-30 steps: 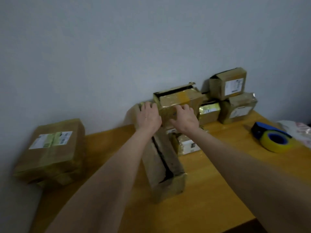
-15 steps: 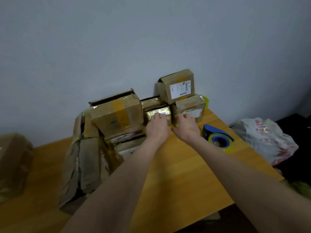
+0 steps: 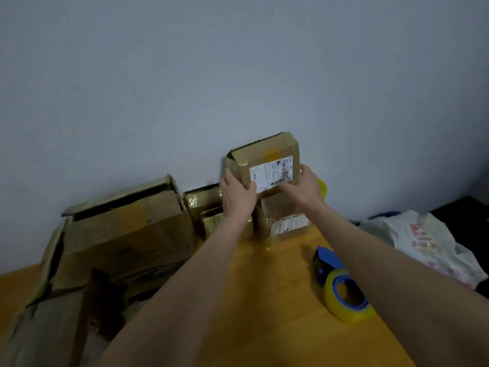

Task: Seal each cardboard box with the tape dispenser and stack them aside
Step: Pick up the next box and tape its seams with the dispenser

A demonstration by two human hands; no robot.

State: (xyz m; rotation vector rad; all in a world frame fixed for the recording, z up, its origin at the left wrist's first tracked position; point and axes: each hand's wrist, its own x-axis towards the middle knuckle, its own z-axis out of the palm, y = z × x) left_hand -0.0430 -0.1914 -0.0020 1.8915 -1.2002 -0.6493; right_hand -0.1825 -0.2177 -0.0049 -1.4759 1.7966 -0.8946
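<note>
A small cardboard box (image 3: 264,157) with a white label is at the top of the stack against the wall. My left hand (image 3: 238,193) grips its left side and my right hand (image 3: 304,185) grips its right side. Under it sits another labelled box (image 3: 284,221), with a shiny taped box (image 3: 206,207) to the left. A large box (image 3: 127,226) with a loose top flap lies further left on more cardboard. The blue tape dispenser (image 3: 341,290) with a yellow roll lies on the wooden table (image 3: 264,300) under my right forearm.
A white plastic bag (image 3: 428,245) lies past the table's right edge. A flattened, torn box (image 3: 39,313) fills the near left of the table. The grey wall stands right behind the stack.
Both hands rose from the lower boxes and took hold of the top small box. The view shifted right and closer to the stack.
</note>
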